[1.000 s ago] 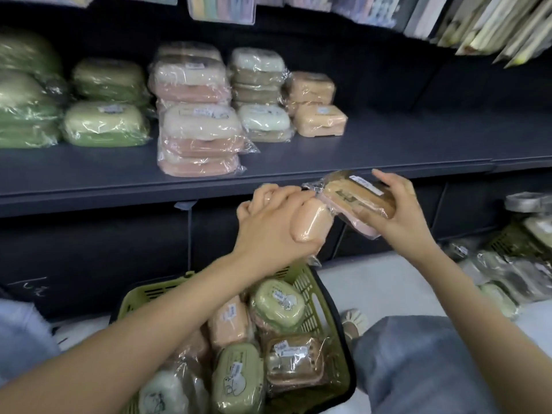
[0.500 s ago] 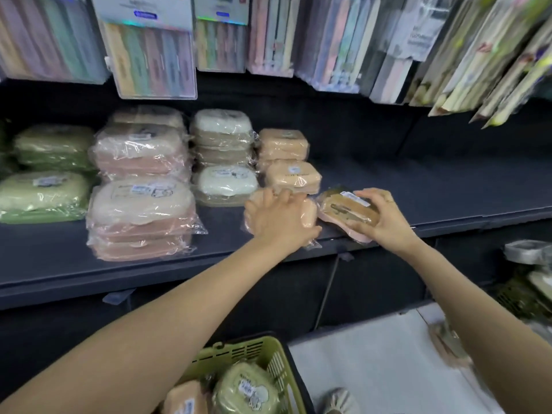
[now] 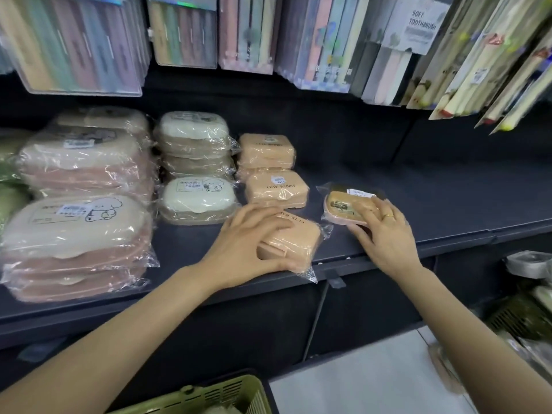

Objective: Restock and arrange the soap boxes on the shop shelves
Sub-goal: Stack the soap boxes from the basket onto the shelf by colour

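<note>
Peach box (image 3: 288, 240), in film, is held by the left hand (image 3: 248, 243) at the shelf (image 3: 448, 204) front edge, long axis skewed vs. the row. Directly behind it, two more peach boxes (image 3: 276, 189) are lined front-to-back, so a push back w/ a twist is prob. needed. One brown-lidded box (image 3: 346, 206) is gripped by the right hand (image 3: 385, 234), just beside to the right. Three peach, one brown counted.

I see a dark shelf (image 3: 418, 189) under hanging toothbrush packs (image 3: 418, 28), with pale floor (image 3: 373, 375) below.
</note>
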